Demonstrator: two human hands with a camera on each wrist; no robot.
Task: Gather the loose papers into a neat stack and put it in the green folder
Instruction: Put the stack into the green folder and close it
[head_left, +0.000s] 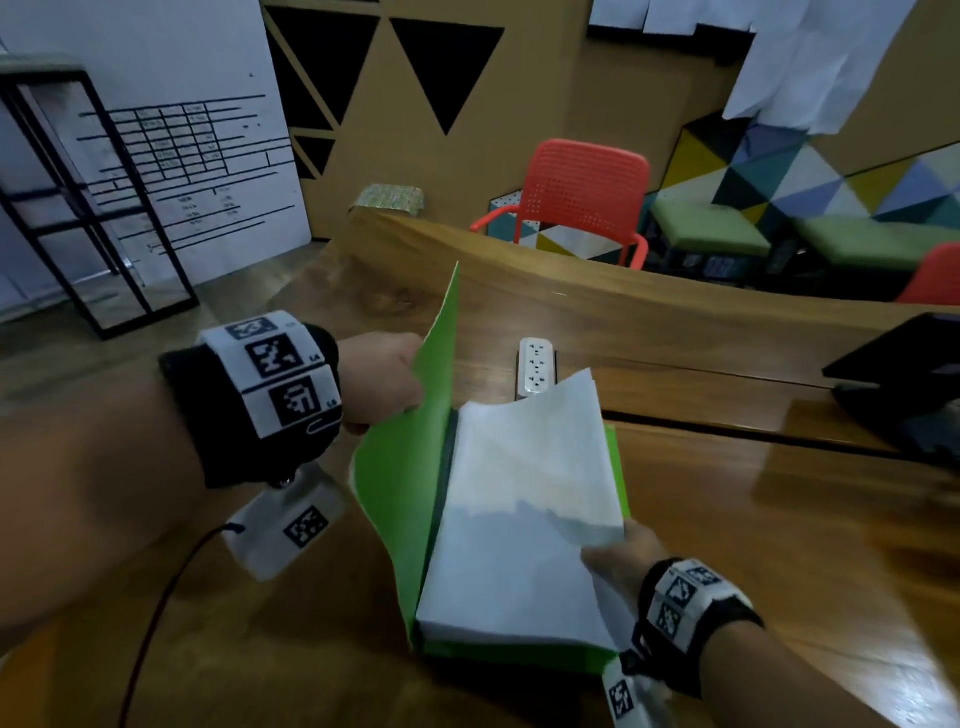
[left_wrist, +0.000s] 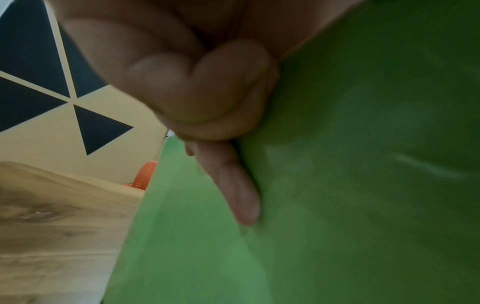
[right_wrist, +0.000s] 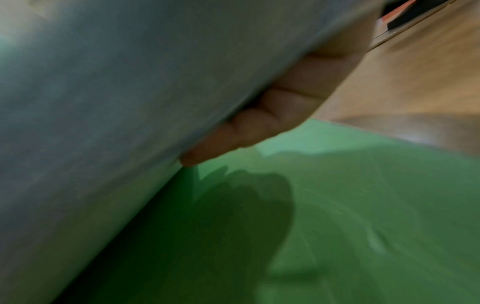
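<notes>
Green folder: open on the worktop, cover raised.
Paper stack: inside, on the back flap.
Left hand: pinches the cover.
Right hand: grips the stack's near corner.

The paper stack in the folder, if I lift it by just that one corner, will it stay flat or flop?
Probably flop: the paper stack already curves up where the right hand lifts its edge. Sheets may also fan apart, since the far corner looks splayed rather than bound. The green folder cover bends in the left hand, so it likely offers little support.
</notes>
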